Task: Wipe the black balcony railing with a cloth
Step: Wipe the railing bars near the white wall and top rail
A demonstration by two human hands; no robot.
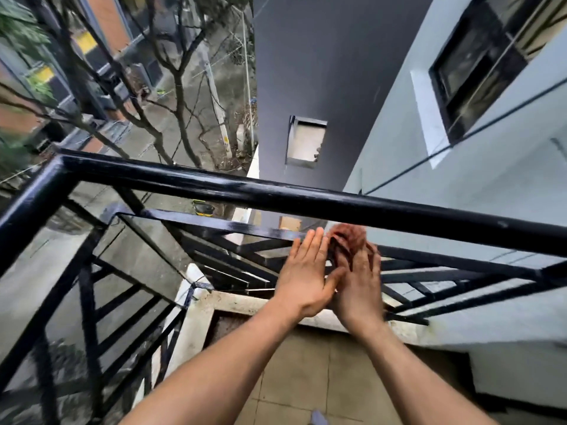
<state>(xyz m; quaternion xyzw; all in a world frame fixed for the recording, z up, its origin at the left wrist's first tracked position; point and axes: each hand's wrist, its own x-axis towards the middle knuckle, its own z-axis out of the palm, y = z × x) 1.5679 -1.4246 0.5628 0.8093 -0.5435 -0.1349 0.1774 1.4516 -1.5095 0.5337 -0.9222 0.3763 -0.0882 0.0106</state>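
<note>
Just ahead of right hand (357, 286), red cloth (348, 237), grip unclear; left hand (305, 277) flat.

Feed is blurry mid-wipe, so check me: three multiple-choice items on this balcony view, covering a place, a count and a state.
1. Where is the bunched red-brown cloth? A) on the tiled floor B) below the glossy black metal top rail, by the right hand C) over the window
2. Hands in view? A) one B) two C) none
3. The left hand? A) fist B) gripping the rail C) fingers straight
Key: B, cloth shows under the rail; B, both hands are raised together; C, its fingers are extended.
</note>
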